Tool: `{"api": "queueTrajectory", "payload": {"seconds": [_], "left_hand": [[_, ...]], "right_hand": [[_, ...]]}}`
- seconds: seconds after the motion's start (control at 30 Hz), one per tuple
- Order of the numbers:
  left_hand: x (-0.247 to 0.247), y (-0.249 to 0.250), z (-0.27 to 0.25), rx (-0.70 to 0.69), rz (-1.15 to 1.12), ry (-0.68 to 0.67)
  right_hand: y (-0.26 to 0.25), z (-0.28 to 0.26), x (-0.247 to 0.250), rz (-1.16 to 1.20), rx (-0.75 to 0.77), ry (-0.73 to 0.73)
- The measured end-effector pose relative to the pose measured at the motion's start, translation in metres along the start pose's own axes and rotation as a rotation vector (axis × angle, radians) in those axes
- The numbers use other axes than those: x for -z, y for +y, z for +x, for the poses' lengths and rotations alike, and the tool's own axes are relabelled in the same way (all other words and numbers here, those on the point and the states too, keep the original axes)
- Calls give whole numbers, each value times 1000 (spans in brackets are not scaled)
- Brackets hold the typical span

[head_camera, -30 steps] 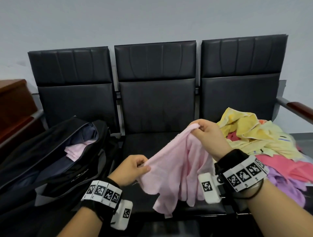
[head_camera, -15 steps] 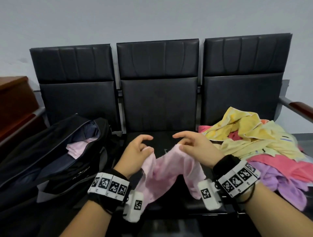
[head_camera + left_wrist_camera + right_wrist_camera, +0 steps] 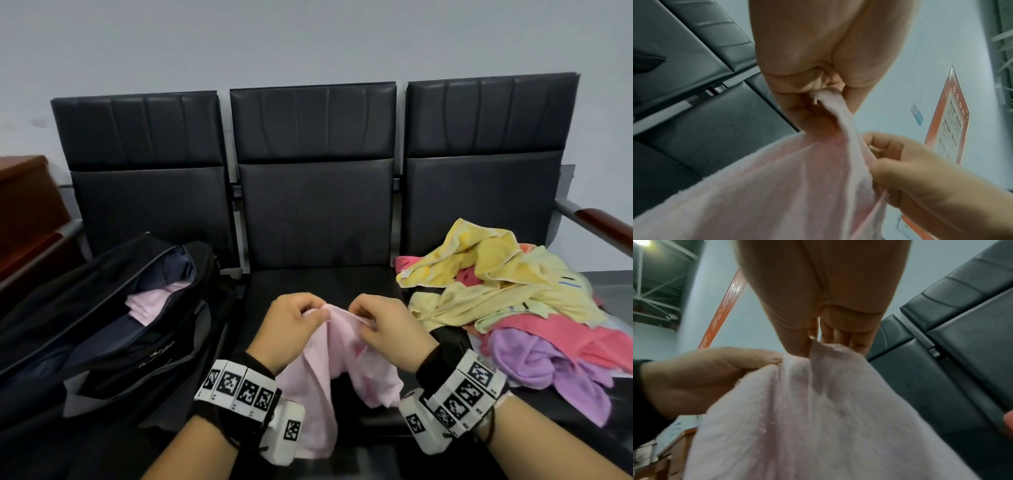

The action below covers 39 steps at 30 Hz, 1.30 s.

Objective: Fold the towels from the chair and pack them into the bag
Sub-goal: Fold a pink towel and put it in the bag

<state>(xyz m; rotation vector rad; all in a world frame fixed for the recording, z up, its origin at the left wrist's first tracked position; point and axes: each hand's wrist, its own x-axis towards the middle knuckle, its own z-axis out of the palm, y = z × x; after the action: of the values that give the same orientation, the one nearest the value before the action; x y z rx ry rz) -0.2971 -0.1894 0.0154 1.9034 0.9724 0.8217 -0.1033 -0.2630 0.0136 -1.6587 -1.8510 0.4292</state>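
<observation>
Pinching the top edge of a pale pink towel [image 3: 329, 370], the left hand [image 3: 291, 329] and the right hand [image 3: 387, 329] sit close together above the middle seat of the black chair [image 3: 315, 212]; each hand's fingers are curled with thumb and fingertips closed on the cloth, and the towel hangs crumpled below them, draping over the seat's front edge; on the left seat lies the open black bag [image 3: 113, 329], with a folded pink towel [image 3: 154, 301] showing inside it; on the right seat a loose pile of towels [image 3: 507, 308] in yellow, coral pink and purple lies in a heap, just beside the right wrist.
</observation>
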Motion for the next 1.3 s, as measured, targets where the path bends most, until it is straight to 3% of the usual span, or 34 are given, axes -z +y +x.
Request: {"api": "queueTrajectory", "payload": {"seconds": [0.13, 0.33, 0.53, 0.63, 0.73, 0.9, 1.0, 1.13, 1.3], "left_hand": [[18, -11, 5, -22, 32, 128], [39, -18, 17, -12, 29, 319], [44, 11, 32, -71, 2, 479], [37, 36, 40, -186, 40, 442], [23, 47, 46, -246, 85, 262], [6, 12, 43, -33, 251, 13], [4, -8, 32, 60, 248, 5], [6, -15, 22, 115, 214, 32], [13, -4, 15, 81, 212, 28]], "right_hand": [[16, -3, 17, -68, -123, 53], [25, -1, 41, -25, -101, 134], [11, -3, 51, 475, -65, 242], [-5, -4, 51, 666, -12, 211], [-10, -3, 47, 799, -3, 139], [-4, -9, 28, 885, -177, -2], [3, -13, 17, 897, -248, -109], [3, -11, 6, 793, -220, -196], [-5, -7, 2, 510, -85, -133]]}}
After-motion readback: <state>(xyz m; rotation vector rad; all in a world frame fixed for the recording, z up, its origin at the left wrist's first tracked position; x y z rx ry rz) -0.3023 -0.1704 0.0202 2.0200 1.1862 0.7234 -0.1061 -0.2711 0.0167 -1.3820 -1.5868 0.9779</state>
